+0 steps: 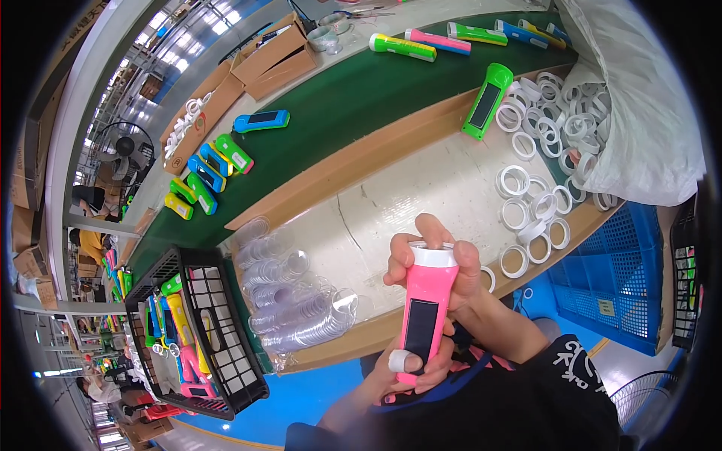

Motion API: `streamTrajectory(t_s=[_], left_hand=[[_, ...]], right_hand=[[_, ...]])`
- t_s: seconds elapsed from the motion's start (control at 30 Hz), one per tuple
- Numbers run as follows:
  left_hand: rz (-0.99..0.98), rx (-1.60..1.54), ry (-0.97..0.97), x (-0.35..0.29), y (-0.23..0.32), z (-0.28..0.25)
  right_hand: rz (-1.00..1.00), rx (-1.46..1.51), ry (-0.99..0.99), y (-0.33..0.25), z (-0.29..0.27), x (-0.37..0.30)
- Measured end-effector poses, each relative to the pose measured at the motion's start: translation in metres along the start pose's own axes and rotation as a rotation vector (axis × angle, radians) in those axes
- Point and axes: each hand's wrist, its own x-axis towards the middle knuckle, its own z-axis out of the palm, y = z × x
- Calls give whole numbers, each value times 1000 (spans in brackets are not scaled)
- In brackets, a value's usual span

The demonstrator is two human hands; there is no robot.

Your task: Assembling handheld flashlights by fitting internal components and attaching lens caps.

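A pink flashlight (pixel 434 283) with a dark rectangular panel on its side stands nearly upright in front of me, its white ring-shaped head end at the top. My left hand (pixel 425 367) is closed around its lower end, and one finger wears a white wrap. Around the white head my right hand (pixel 462 274) is closed, fingers on both sides of the rim. Loose white plastic rings (pixel 514 180) lie to the right of my hands, with many more heaped farther back. Stacks of clear round lenses (pixel 308 319) lie at the left of the cardboard-edged work area.
A green flashlight (pixel 487 101) lies by the rings. Several coloured flashlights sit on the green conveyor belt (pixel 331 98). A black crate (pixel 226 338) of flashlights stands left, a blue crate (pixel 602 278) right. A white sack (pixel 639 113) hangs over the ring heap.
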Motion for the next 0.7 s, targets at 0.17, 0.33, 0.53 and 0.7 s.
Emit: streamTrajectory(t_s=[0.17, 0.33, 0.53, 0.7], left_hand=[[266, 1260, 692, -2, 14, -14], [128, 958, 670, 12, 24, -16], [241, 405, 514, 0, 51, -32], [158, -87, 307, 0, 67, -39]], right_hand=[[2, -575, 195, -16, 13, -3], [-71, -806, 500, -12, 13, -3], [122, -681, 576, -28, 6, 1], [132, -858, 597, -44, 5, 0]])
